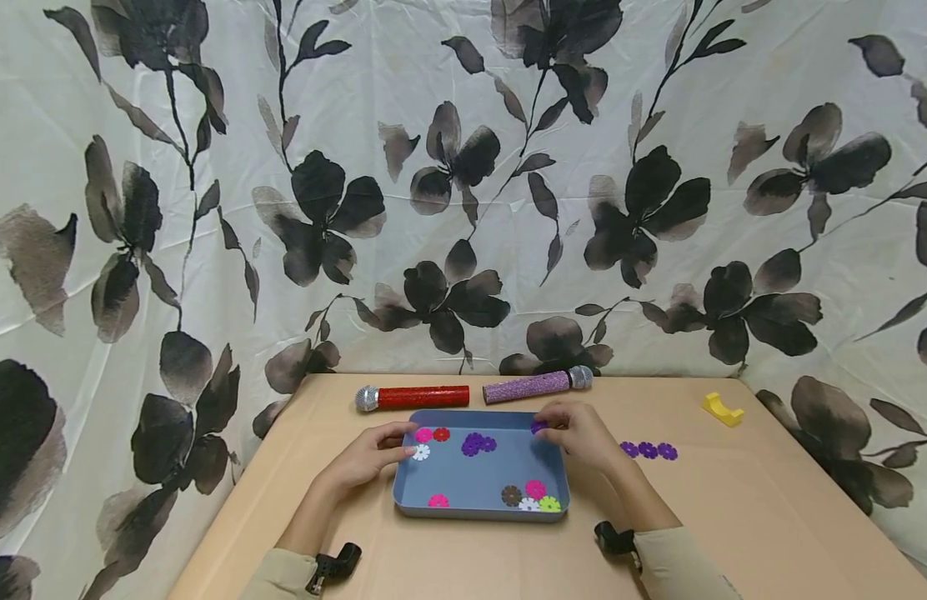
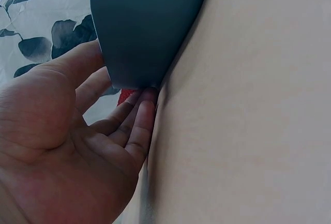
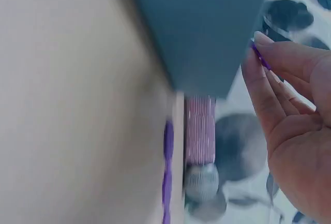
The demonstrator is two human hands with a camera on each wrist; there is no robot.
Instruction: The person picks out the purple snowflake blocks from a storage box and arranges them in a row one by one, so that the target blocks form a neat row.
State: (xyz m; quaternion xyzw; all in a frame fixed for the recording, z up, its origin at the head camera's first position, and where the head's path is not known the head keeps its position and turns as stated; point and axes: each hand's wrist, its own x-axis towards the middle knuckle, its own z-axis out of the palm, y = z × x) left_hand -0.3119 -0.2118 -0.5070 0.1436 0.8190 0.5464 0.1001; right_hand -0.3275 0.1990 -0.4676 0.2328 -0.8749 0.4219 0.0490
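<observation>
A shallow blue-grey tray (image 1: 478,510) lies on the table. At its left side my left hand (image 1: 358,457) grips the wall, thumb over the rim and other fingers along the outside. My right hand (image 1: 579,433) pinches a purple flower-shaped disc (image 3: 259,56) between thumb and fingertip over the far right corner. Inside the tray, purple discs (image 1: 474,443) cluster near the far middle. Pink (image 1: 423,435), red (image 1: 441,434) and white (image 1: 422,452) discs sit at the far left, a pink one (image 1: 438,501) at the near left. Brown (image 1: 512,496), pink, white and yellow-green discs group at the near right.
Three purple discs (image 1: 648,450) form a row on the table right of the tray. Behind it lie a red microphone (image 1: 422,397) and a purple microphone (image 1: 531,387). A yellow curved piece (image 1: 723,409) rests far right. A floral cloth (image 1: 448,233) hangs behind the table.
</observation>
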